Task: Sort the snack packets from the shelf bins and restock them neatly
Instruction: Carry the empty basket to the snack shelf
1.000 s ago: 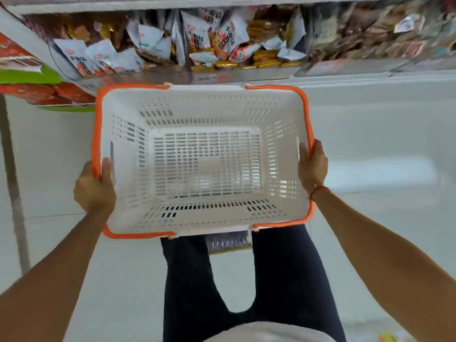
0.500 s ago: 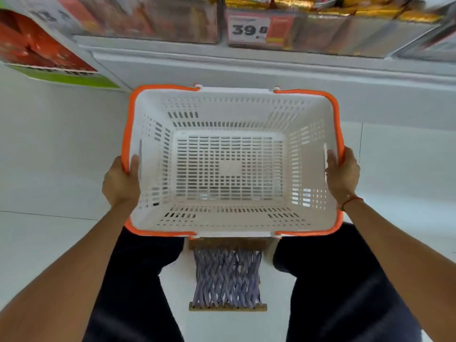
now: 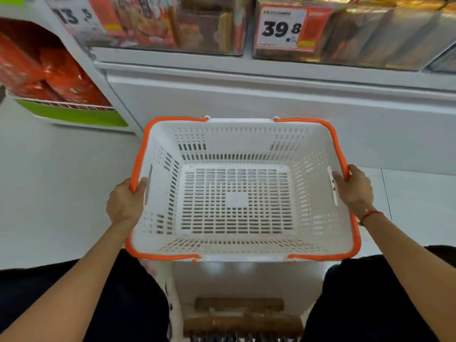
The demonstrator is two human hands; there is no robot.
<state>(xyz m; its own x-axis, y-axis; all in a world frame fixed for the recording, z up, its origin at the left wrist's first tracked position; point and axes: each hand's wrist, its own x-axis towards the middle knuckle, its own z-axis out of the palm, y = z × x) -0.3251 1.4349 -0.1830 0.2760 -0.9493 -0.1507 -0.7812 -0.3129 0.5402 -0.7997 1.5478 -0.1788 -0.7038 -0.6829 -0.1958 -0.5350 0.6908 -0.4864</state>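
Observation:
An empty white slotted basket [image 3: 237, 144] with an orange rim hangs low in front of me. My left hand [image 3: 124, 204] grips its left rim, thumb inside the wall. My right hand [image 3: 354, 188] grips the right rim, a red cord at the wrist. Above, clear shelf bins hold snack packets: gold ones [image 3: 375, 30] on the right, red and brown ones [image 3: 158, 23] left of them.
A price card reading 39.8 [image 3: 281, 28] is fixed on the bin front. Red bags [image 3: 47, 72] fill a side rack with a green strip at the left. A wooden stool [image 3: 243, 319] stands between my dark-trousered legs. White floor tiles lie on both sides.
The basket has come down from the level of the bins to below the shelf front. The view has dropped lower, and my knees have spread with the stool showing beneath.

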